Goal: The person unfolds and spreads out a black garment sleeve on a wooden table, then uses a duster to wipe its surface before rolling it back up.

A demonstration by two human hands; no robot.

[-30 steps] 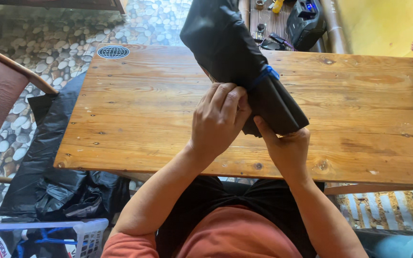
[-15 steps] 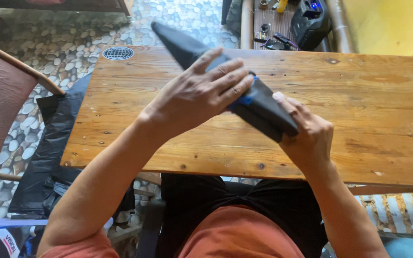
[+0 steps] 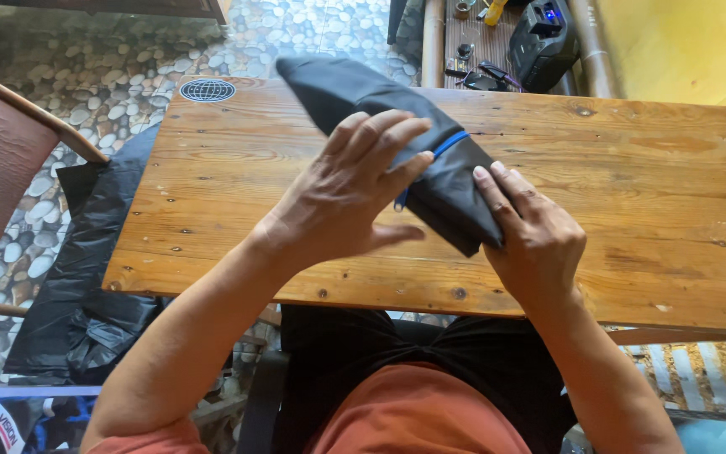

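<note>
Pebble floor (image 3: 86, 76) around, yellow wall beyond far right corner of wooden table (image 3: 632, 210). Black plastic sheet (image 3: 69, 286) on floor off table's left edge, brown chair (image 3: 2, 185) past it. Dark folded cloth bundle (image 3: 380, 109), blue cord across it, lies diagonal at table's middle. Risk, as I judge: fold springs loose if pressure eases; cord slips off narrow end. Left hand (image 3: 338, 197) flat on bundle, fingers spread, pressing, not clasping. Right hand (image 3: 535, 240) at bundle's near end, fingertips pinning corner, fingers nearly straight.
</note>
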